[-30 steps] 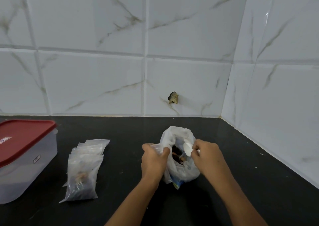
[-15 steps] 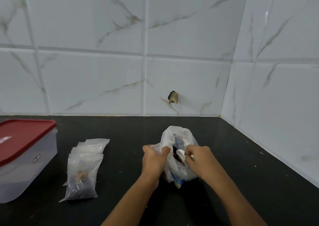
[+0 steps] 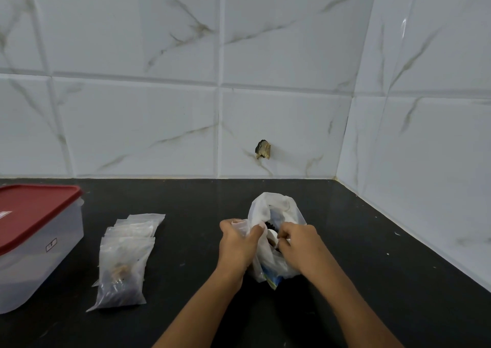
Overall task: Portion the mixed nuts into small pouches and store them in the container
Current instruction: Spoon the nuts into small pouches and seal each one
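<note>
A white plastic bag of mixed nuts (image 3: 276,209) stands open on the black counter. My left hand (image 3: 237,244) grips the bag's left rim together with a small clear pouch. My right hand (image 3: 300,244) reaches into the bag's mouth and pinches a small white scoop (image 3: 272,233), which is mostly hidden among the dark nuts. To the left lies a stack of clear pouches (image 3: 127,252); the front one holds nuts. A clear container with a red lid (image 3: 32,215), closed, sits at the far left.
The black counter (image 3: 186,201) meets white marble-look tiled walls at the back and right, forming a corner. A small chipped hole (image 3: 263,150) marks the back wall. Crumbs dot the counter at the right.
My right hand has moved down and left, pushing the white scoop deeper into the bag. My left hand keeps its hold on the bag's rim and the pouch.
</note>
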### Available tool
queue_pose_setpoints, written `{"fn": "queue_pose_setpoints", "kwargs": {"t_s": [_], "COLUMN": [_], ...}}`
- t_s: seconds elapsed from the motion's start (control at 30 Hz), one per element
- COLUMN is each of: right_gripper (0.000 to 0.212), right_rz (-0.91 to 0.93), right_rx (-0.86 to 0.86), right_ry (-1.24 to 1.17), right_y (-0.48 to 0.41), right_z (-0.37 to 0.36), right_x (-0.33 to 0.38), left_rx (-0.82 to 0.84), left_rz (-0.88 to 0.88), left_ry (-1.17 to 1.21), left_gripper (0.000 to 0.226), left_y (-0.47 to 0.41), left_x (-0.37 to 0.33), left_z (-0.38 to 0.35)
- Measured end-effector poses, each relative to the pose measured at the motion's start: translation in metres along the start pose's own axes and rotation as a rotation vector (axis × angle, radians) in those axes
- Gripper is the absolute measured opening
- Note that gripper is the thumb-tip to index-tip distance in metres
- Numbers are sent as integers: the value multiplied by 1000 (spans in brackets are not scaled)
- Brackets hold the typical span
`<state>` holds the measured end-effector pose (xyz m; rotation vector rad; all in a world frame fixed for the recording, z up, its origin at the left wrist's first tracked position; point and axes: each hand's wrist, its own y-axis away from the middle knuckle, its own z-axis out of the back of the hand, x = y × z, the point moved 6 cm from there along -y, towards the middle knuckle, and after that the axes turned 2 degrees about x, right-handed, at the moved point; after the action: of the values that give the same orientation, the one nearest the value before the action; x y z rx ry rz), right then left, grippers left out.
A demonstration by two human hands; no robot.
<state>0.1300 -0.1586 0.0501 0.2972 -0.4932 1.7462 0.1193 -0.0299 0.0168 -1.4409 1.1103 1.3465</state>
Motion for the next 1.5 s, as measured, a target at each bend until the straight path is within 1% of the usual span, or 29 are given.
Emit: {"fn": "queue_pose_setpoints", "kwargs": {"t_s": [0.07, 0.13, 0.2, 0.3, 0.43, 0.53, 0.63, 0.77, 0.9, 0.97, 1.07, 1.17, 1.23, 1.3, 1.43, 1.5], "right_gripper": [20, 19, 19, 20, 18, 20, 18, 18, 20, 21, 21, 20, 17, 15, 13, 14], "right_rz": [-47, -144, -238, -308, -428, -500, -545, -550, -516, -506, -496, -466, -412, -325, -140, -60], "right_rx": [48, 57, 82, 130, 198, 210, 191, 179, 59, 51, 73, 80, 73, 58, 60, 63], "right_ry": [-143, -341, -505, -645, -840, -1056, -1197, -1236, -1096, -1116, -1176, -1204, -1227, -1258, -1272, -1189], "right_y": [-3, -6, -6, -6, -8, -7, -7, -7, -8, -8, -6, -4, -3, -2, 3, 6], "right_z": [-3, -6, -12, -18, -24, -27, -24, -22, -11, -7, -6, -2, 3, 8, 14, 15], "right_x": [-7, -20, -29, -35, -41, -45, -49, -49, -55, -55, -52, -48, -42, -34, -13, -2], "left_rx": [26, 53, 71, 102, 110, 84, 81, 86, 89, 92, 73, 82, 147, 209, 225, 220], "left_rz": [17, 17, -28, -88, -102, -70, -31, -3, -14, -41, -137, -303, -353, -343, -307, -284], "left_ry": [63, 118, 97, 68, 2, -13, -24, -54, -136, -190, -283, -386, -456, -514, -505, -504], "left_gripper": [36, 36, 36, 34, 35, 39, 43, 44, 55, 62, 63, 60, 61, 66, 70, 68], "left_y": [1, 1, 2, 3, 2, -3, -7, -10, -15, -16, -17, -13, -11, -9, -10, -11], "left_x": [1, 1, 0, -3, -5, -3, 0, 0, 0, -4, -14, -28, -32, -31, -28, -28], "left_z": [0, -2, -3, -6, -5, 1, 5, 10, 15, 17, 19, 17, 12, 8, 7, 8]}}
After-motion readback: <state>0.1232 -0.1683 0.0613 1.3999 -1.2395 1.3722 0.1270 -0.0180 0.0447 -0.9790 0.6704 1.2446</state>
